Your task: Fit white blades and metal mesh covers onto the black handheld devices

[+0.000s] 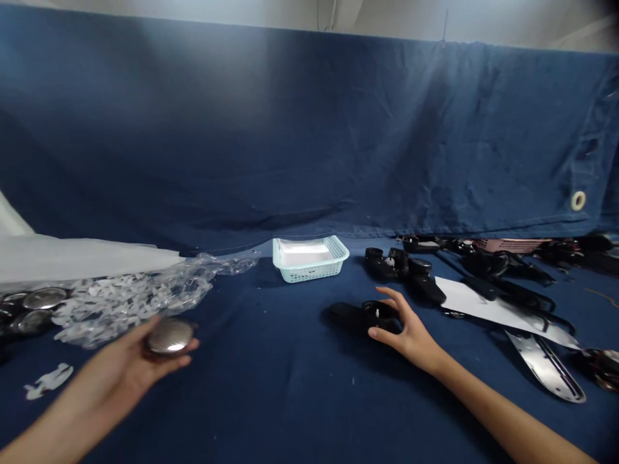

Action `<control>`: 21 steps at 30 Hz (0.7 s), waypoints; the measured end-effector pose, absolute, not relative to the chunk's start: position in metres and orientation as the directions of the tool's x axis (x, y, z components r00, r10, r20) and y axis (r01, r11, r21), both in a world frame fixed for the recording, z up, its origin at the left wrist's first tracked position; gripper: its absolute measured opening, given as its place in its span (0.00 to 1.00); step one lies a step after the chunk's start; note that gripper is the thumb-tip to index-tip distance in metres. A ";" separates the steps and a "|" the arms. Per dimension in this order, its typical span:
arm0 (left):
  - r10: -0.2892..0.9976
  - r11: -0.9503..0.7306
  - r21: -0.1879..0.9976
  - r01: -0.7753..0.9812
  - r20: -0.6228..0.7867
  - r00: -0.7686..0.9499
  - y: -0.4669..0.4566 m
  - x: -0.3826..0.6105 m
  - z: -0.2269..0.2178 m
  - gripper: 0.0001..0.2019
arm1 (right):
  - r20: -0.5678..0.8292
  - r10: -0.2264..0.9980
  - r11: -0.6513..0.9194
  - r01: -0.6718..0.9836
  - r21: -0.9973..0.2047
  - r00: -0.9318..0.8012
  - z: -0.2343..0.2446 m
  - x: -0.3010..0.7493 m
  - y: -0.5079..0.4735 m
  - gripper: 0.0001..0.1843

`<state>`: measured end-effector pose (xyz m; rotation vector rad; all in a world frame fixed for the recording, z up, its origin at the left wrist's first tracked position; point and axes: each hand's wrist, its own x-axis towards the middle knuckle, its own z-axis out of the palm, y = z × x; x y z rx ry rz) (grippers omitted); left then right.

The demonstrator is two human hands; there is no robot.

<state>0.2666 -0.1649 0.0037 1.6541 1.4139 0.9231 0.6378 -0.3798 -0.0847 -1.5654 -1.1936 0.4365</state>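
My left hand is at the lower left, its fingers closed round a round shiny metal disc held just above the blue cloth. My right hand reaches forward at the centre right, thumb and fingers curled on a black plastic part that lies on the cloth. More black parts lie just beyond that hand.
A small pale green basket with a white liner stands at the middle back. Crumpled clear plastic and more metal discs lie at the left. A white sheet, a metal plate and a pink basket are at the right. A blue curtain hangs behind.
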 end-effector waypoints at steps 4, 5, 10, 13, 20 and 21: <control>0.834 0.060 0.932 0.357 -0.243 0.495 -0.213 0.328 -0.031 0.22 | 0.251 0.832 0.111 0.294 -0.949 0.495 -0.080 0.633 -0.383 0.37; 0.825 -0.159 0.910 0.382 -0.090 0.559 -0.224 0.339 -0.038 0.21 | 0.236 0.830 0.137 0.225 -0.965 0.505 -0.079 0.632 -0.383 0.36; 0.501 -0.818 0.487 0.306 0.342 0.795 -0.246 0.363 -0.054 0.25 | 0.168 0.850 0.293 -0.184 -0.938 0.499 -0.069 0.628 -0.384 0.29; 0.490 -0.847 0.420 0.327 0.375 0.787 -0.244 0.368 -0.058 0.27 | 0.159 0.861 0.338 -0.310 -0.889 0.483 -0.063 0.624 -0.386 0.27; 0.199 -0.979 0.147 0.138 0.602 0.773 -0.246 0.378 -0.070 0.25 | -0.182 0.892 0.178 -0.693 -0.699 0.413 -0.048 0.611 -0.392 0.19; 0.133 -0.991 0.089 0.099 0.598 0.790 -0.246 0.379 -0.072 0.25 | -0.222 0.890 0.174 -0.746 -0.643 0.399 -0.046 0.610 -0.392 0.20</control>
